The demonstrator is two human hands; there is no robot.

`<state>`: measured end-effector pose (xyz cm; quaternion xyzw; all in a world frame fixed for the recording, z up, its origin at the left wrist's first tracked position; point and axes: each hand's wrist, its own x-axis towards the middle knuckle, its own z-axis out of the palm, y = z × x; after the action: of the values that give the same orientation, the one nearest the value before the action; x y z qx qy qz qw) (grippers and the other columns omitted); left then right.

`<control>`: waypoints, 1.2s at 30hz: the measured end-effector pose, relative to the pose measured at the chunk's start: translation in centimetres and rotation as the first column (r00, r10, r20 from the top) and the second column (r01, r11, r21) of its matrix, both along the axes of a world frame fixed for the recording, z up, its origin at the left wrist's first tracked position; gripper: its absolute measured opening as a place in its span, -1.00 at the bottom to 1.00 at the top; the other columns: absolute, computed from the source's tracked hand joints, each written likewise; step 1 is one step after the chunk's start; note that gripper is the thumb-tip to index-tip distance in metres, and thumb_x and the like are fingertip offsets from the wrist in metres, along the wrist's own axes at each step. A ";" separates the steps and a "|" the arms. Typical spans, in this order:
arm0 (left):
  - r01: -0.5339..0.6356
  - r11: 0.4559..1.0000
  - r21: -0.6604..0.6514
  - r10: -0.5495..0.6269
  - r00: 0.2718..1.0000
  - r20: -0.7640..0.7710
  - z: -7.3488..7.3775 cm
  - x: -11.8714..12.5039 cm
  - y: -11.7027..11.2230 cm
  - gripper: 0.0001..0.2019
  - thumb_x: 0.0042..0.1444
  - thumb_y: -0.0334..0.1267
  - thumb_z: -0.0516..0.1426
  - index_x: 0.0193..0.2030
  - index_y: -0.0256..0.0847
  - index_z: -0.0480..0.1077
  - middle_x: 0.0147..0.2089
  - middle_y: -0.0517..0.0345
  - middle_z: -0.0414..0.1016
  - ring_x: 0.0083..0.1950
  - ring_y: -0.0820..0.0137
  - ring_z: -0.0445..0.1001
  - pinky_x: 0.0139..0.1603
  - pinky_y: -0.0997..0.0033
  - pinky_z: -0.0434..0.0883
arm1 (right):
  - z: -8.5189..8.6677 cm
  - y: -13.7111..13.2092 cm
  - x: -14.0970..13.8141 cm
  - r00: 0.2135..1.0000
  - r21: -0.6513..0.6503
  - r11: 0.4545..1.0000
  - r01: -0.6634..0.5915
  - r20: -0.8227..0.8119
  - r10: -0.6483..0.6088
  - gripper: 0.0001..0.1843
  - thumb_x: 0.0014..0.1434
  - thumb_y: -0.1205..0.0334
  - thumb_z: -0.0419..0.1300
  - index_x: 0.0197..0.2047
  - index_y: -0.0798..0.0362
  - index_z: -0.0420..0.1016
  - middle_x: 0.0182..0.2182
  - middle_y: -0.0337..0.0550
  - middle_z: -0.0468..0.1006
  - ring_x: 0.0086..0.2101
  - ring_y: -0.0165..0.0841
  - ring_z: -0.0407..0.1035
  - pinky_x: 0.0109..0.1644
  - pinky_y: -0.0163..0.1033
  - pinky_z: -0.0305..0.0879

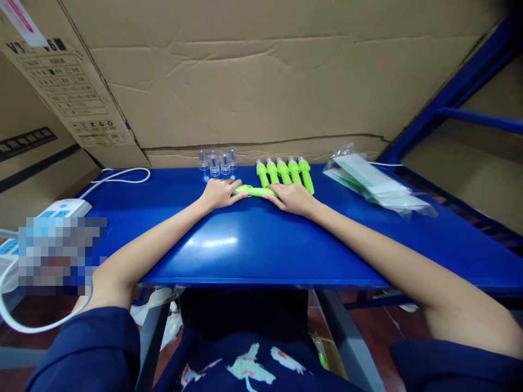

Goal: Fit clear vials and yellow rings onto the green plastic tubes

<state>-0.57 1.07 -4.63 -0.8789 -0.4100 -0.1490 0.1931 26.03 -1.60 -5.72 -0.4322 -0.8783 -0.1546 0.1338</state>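
Observation:
A bright green pen-like tube [255,191] lies sideways on the blue table [245,245]. My left hand [220,193] pinches its left end with closed fingers. My right hand [291,198] rests on the table with its fingertips closed on the tube's right end. Just behind my right hand, several more green tubes [285,171] lie side by side, pointing away from me. Several small clear caps [218,161] stand upright behind my left hand.
A stack of clear plastic bags with white contents [376,185] lies at the right. A white power strip [65,209] and its cable [118,175] sit at the left edge. Cardboard boxes [261,76] wall off the back. A blue metal frame [453,98] rises at right.

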 end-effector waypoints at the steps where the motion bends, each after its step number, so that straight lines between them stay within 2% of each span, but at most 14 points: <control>1: 0.001 1.000 0.002 -0.001 1.000 0.001 0.0 0.0 0.0 -0.37 0.35 0.26 -0.13 0.03 -0.19 0.54 -0.22 -0.16 0.65 -0.29 0.13 0.60 -0.42 0.33 0.19 | 0.0 0.0 0.0 1.000 0.006 1.000 -0.004 -0.002 0.004 -0.41 0.48 -0.04 -0.15 0.11 0.20 0.53 -0.13 0.12 0.68 -0.23 -0.12 0.56 -0.31 -0.18 0.23; 10: -0.006 1.000 0.017 0.006 1.000 0.001 0.2 0.1 -0.2 -0.35 0.33 0.30 -0.11 0.08 -0.17 0.53 -0.18 -0.12 0.65 -0.22 0.13 0.62 -0.42 0.34 0.15 | 0.0 0.1 0.1 0.999 0.034 0.999 -0.032 -0.023 0.033 -0.39 0.48 -0.08 -0.14 0.10 0.21 0.54 -0.10 0.13 0.67 -0.18 -0.10 0.58 -0.29 -0.16 0.29; 20: 0.027 0.999 0.042 -0.030 0.998 0.057 0.1 0.0 0.0 -0.36 0.28 0.28 -0.02 0.05 -0.28 0.51 -0.14 -0.14 0.63 -0.20 0.16 0.60 -0.35 0.33 0.24 | 0.0 0.1 0.2 0.998 0.061 0.996 -0.059 -0.028 0.060 -0.46 0.46 -0.05 -0.03 0.06 0.23 0.56 -0.15 0.15 0.68 -0.20 -0.10 0.58 -0.27 -0.16 0.32; 25: 0.058 0.993 0.102 -0.063 0.996 0.056 0.1 0.1 0.2 -0.40 0.28 0.25 0.01 0.00 -0.31 0.50 -0.11 -0.15 0.61 -0.12 0.14 0.58 -0.22 0.28 0.33 | 0.2 -0.2 0.1 0.998 0.015 0.999 -0.048 -0.036 0.049 -0.48 0.44 -0.03 -0.02 0.07 0.23 0.54 -0.15 0.14 0.68 -0.21 -0.07 0.58 -0.26 -0.14 0.35; 29: 0.088 0.985 0.149 -0.098 0.993 0.062 0.0 0.0 0.6 -0.40 0.29 0.22 0.03 0.09 -0.32 0.46 0.01 -0.19 0.58 0.01 0.07 0.55 -0.06 0.18 0.35 | 0.5 -0.5 0.0 0.999 -0.031 0.999 -0.029 -0.041 0.028 -0.48 0.43 -0.04 -0.02 0.09 0.22 0.52 -0.13 0.17 0.67 -0.19 -0.01 0.57 -0.20 -0.07 0.40; 36: 0.113 0.982 0.150 -0.129 0.987 0.097 -0.2 -0.2 0.8 -0.40 0.31 0.19 0.05 0.18 -0.32 0.42 0.12 -0.25 0.51 0.11 0.03 0.50 0.04 0.13 0.34 | 0.8 -0.8 -0.2 0.999 -0.137 0.990 0.035 -0.033 -0.040 -0.45 0.41 -0.04 -0.05 0.18 0.19 0.46 -0.04 0.21 0.63 -0.09 0.06 0.53 -0.07 0.05 0.42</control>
<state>-0.75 1.88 -4.82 -0.8768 -0.3536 -0.2361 0.2245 25.81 -2.44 -4.91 -0.4593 -0.8760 -0.0891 0.1168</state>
